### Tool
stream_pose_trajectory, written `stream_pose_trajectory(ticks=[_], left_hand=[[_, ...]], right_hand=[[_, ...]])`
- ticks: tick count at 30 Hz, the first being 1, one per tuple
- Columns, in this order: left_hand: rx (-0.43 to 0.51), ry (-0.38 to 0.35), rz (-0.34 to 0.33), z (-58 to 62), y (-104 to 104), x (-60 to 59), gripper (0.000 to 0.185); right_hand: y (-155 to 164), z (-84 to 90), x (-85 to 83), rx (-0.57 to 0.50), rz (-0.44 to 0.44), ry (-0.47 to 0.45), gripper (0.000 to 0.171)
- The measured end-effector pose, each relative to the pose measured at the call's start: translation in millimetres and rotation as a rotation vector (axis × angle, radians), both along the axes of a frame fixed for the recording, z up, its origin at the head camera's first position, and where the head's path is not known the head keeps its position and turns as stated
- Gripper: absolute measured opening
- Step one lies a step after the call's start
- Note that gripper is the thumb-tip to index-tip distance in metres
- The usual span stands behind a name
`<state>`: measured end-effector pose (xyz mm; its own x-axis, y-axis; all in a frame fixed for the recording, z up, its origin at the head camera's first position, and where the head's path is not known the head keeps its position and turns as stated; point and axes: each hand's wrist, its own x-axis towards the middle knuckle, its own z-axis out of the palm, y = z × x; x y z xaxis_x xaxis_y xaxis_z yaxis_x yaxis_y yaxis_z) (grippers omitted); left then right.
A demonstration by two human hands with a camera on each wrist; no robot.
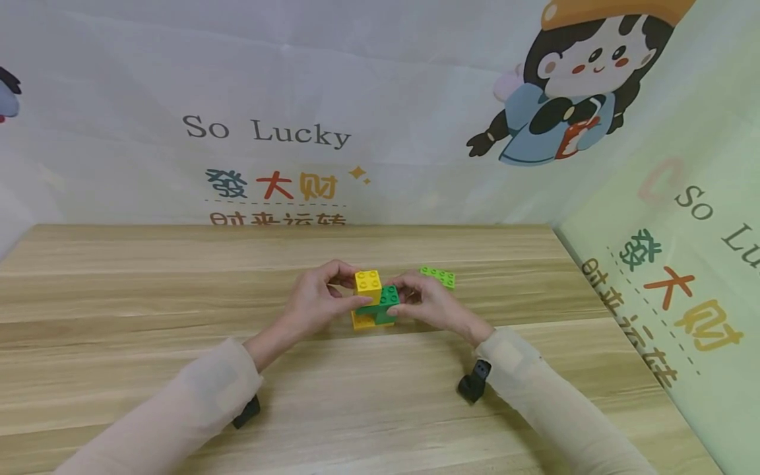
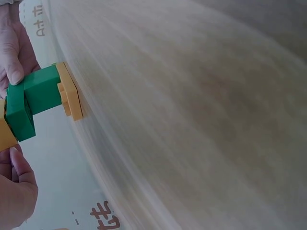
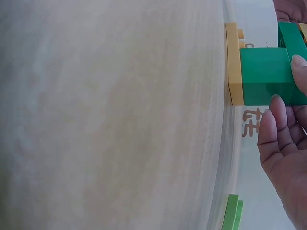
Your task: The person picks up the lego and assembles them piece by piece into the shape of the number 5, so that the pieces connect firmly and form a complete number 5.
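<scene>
Nearest the viewer, two forearms in pale sheer sleeves reach in over the desk (image 1: 148, 297), each with a small dark camera unit strapped under the wrist, and they converge on a little brick stack near the middle of the wooden top. The left hand (image 1: 315, 300) has its fingers curled round the yellow brick (image 1: 368, 284) at the top of the stack, thumb on the near face and fingertips over the far side — a pinch that looks suited to seating or steadying that top piece. The right hand (image 1: 424, 302) closes on the dark green brick (image 1: 387, 300) just below and to the right, thumb and fingers clamping its sides, which would keep the stack from twisting under pressure from above. The wrist views show a second green block beneath it, standing on a flat yellow plate (image 3: 233, 67) that lies flush on the desk; this wide base explains why the stack stands upright. Just beyond the right hand, a light green flat brick (image 1: 438, 276) lies loose on the desk, apart from the stack but within easy reach. Farthest back hangs a printed backdrop (image 1: 267, 132) with "So Lucky" lettering and a cartoon girl (image 1: 570, 86) — it wraps round the right side as well.
</scene>
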<state>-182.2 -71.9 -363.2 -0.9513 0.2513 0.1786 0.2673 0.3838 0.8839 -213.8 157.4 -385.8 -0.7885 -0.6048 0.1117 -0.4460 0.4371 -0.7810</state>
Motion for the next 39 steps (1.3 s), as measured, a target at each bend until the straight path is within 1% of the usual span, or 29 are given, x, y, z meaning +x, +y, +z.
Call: stream_pose_trajectory(ticks=[10,15,23,27,39], left_hand=[[0.014,0.024,-0.010,-1.2,-0.4,0.8,0.036],[0.005,0.054,-0.006,-2.9,0.5,1.4,0.036],[-0.026,0.105,-0.021,-3.4,0.9,1.5,0.034],[-0.044,0.118,-0.024,-2.1,1.1,1.9,0.034],[-0.096,0.153,-0.008,1.3,1.5,3.5,0.033]], right_hand=[[-0.5,-0.3,-0.4,-0.008,-0.003,-0.010,0.037],[-0.2,-0.8,-0.2,-0.006,-0.006,-0.011,0.037],[0.4,-1.8,-0.5,-0.014,-0.004,-0.014,0.037],[-0.1,-0.7,0.0,-0.020,-0.002,-0.015,0.038],[-0.9,0.9,1.6,-0.025,-0.008,-0.002,0.037]])
